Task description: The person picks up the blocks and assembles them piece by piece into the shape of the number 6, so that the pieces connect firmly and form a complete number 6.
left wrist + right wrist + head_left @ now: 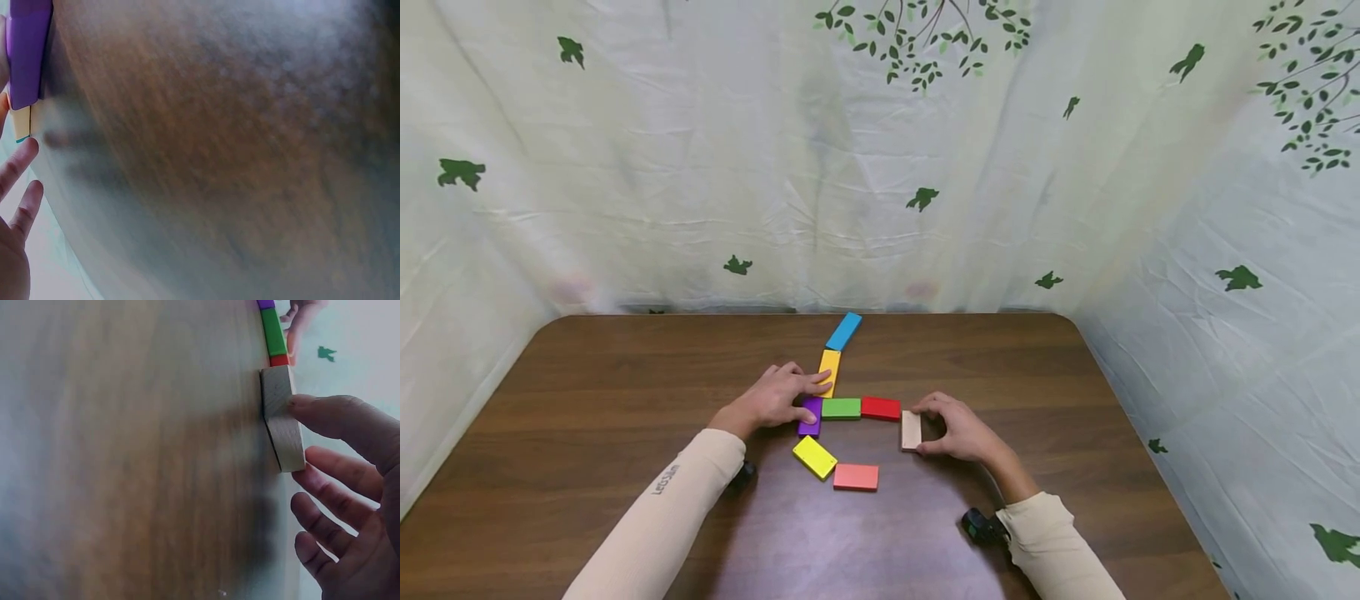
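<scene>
My right hand (958,429) pinches a plain wooden block (911,431) at its near and far ends, with the thumb (325,412) showing large in the right wrist view. That block sits upright in direction, just right of the red block (881,407). A green block (841,408) joins the red one end to end. My left hand (775,396) reaches over the row's left end. Its thumb rests on the purple block (807,427), and its extended fingers touch the orange-yellow block (827,360). In the left wrist view, the purple block (28,50) fills the upper left corner.
A blue block (844,332) lies slanted near the table's back edge, beyond the orange-yellow one. Nearer me are a bright yellow block (815,457) and a coral block (856,477). Leaf-patterned curtains (820,167) surround the brown wooden table (625,400).
</scene>
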Demonstrator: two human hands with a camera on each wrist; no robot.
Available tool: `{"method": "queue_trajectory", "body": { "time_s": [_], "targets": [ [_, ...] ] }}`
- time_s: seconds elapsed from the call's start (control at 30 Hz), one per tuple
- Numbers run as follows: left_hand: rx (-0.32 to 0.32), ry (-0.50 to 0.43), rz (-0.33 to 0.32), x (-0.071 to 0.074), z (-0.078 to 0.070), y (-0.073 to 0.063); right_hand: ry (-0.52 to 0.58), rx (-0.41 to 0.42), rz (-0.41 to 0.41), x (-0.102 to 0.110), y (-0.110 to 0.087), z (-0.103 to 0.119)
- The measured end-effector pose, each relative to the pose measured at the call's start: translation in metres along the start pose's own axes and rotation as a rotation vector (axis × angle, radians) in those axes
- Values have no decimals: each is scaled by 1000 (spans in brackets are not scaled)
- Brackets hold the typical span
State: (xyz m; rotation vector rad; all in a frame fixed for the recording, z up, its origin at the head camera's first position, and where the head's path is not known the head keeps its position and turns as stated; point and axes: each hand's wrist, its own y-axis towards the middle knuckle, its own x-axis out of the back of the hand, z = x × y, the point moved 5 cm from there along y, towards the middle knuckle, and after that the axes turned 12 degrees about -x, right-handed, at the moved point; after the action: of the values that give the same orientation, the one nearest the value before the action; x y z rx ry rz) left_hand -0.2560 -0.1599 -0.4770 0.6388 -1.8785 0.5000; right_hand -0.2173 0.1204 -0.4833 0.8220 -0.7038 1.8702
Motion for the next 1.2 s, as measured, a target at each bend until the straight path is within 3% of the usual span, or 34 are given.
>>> {"method": "queue_trajectory", "body": {
  "time_s": [0.5, 1.2],
  "targets": [
    [-6, 11, 4, 1, -1, 1, 3, 33, 28, -11, -8, 9],
    [4, -18, -10, -2, -1, 0, 37, 37, 48, -23, -6, 20]
  ]
}}
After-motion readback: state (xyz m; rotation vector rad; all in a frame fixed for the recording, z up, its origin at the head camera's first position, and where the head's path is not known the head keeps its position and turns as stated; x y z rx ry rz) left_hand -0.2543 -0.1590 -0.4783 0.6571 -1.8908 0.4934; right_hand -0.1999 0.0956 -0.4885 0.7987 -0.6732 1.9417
